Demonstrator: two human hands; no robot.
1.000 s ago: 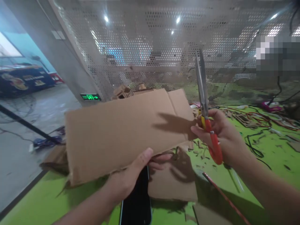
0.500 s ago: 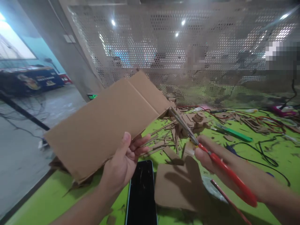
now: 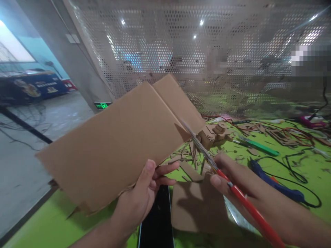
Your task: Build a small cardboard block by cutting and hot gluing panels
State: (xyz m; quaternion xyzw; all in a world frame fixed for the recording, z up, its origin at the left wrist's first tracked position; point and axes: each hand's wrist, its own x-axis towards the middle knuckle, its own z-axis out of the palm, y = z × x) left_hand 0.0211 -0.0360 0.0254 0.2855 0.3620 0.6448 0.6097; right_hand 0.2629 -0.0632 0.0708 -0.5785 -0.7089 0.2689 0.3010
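Observation:
My left hand (image 3: 144, 196) grips the lower edge of a creased cardboard sheet (image 3: 113, 144), thumb on its face and fingers behind. The sheet is held tilted above the table, its short flap (image 3: 178, 100) pointing up and right. In my right hand (image 3: 232, 179) is a pair of scissors (image 3: 243, 199) with red handles. Their blades reach the sheet's right edge close to the crease, one tip lying over the cardboard face. Whether the blades have cut in there, I cannot tell.
On the green table (image 3: 49, 220) lie a black phone (image 3: 157, 220), a flat cardboard piece (image 3: 193, 206), many scraps, a small cardboard model (image 3: 212, 134), a green cutter (image 3: 261, 147) and a blue glue gun (image 3: 276, 186) with its cord. A perforated metal panel (image 3: 155, 41) stands behind.
The cardboard's flap end has shifted right, and my left hand has moved slightly right with it. The scissors' tips have gone from the flap's corner to the edge beside the crease.

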